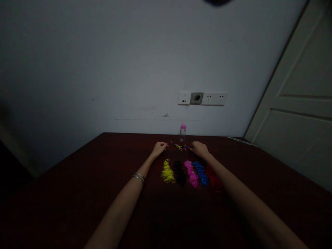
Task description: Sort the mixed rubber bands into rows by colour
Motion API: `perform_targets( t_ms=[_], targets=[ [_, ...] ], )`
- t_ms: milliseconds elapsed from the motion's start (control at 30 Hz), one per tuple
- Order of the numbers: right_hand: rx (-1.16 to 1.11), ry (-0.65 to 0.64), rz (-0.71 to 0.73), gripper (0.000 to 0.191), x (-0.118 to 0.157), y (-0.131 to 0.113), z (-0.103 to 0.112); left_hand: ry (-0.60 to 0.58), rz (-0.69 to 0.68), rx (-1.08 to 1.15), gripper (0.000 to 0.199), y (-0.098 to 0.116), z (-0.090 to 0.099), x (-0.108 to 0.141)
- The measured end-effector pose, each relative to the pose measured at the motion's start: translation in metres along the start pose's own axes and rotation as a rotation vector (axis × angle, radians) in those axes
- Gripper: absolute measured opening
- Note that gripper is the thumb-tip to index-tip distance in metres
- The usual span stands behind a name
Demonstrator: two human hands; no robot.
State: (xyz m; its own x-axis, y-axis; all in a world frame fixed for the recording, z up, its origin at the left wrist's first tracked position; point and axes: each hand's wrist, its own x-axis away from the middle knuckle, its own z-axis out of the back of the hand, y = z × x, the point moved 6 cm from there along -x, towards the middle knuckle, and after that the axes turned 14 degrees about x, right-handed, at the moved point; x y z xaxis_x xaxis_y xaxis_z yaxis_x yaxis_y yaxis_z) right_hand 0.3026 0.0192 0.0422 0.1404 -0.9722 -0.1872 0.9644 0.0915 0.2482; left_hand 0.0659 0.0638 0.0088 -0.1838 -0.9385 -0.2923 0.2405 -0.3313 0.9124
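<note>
A small mixed-colour pile of bands (181, 147) lies between my hands. My left hand (159, 148) rests left of it, fingers closed together, with something pinkish too small to name at the fingertips. At the pile's right edge, my right hand (199, 148) has its fingers curled down; what they hold, if anything, is hidden. Nearer to me lie rows of bands: yellow (167, 172), black (179, 172), pink (192, 174), blue (200, 173) and red (214, 180), the red one partly behind my right forearm.
A clear bottle with a pink top (182, 132) stands upright behind the pile. The dark red-brown table (103, 166) meets a pale wall with sockets (214, 99). A white panelled door (298, 100) is at the right. A flat strip (242, 141) lies at the table's back right edge.
</note>
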Motion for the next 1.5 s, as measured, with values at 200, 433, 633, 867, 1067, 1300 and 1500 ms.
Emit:
perform_targets(
  t_ms=[200,433,633,867,1067,1300,1500],
  targets=[
    [-0.006,0.006,0.075,0.026,-0.004,0.001,0.001,-0.001,-0.016,0.002,0.035,0.002,0.000,0.001],
    [0.018,-0.033,0.108,0.021,-0.008,-0.003,0.001,-0.004,-0.023,0.020,0.036,0.000,0.000,0.000],
    [0.019,-0.016,0.106,0.022,-0.005,-0.005,0.003,-0.005,-0.025,0.030,0.036,-0.002,0.000,-0.001],
    [-0.202,0.035,0.014,0.022,-0.006,0.017,0.002,-0.002,0.011,0.029,0.035,-0.001,0.001,0.000],
    [-0.506,-0.039,0.094,0.021,0.005,0.041,0.000,0.003,0.025,0.015,0.034,0.001,0.001,0.001],
    [-0.552,-0.072,0.335,0.029,0.058,0.052,0.019,-0.002,0.018,0.005,0.031,-0.001,0.000,-0.001],
    [-0.526,-0.164,0.388,0.031,0.090,0.054,0.019,-0.008,0.001,-0.004,0.031,0.002,0.000,0.000]
  ],
)
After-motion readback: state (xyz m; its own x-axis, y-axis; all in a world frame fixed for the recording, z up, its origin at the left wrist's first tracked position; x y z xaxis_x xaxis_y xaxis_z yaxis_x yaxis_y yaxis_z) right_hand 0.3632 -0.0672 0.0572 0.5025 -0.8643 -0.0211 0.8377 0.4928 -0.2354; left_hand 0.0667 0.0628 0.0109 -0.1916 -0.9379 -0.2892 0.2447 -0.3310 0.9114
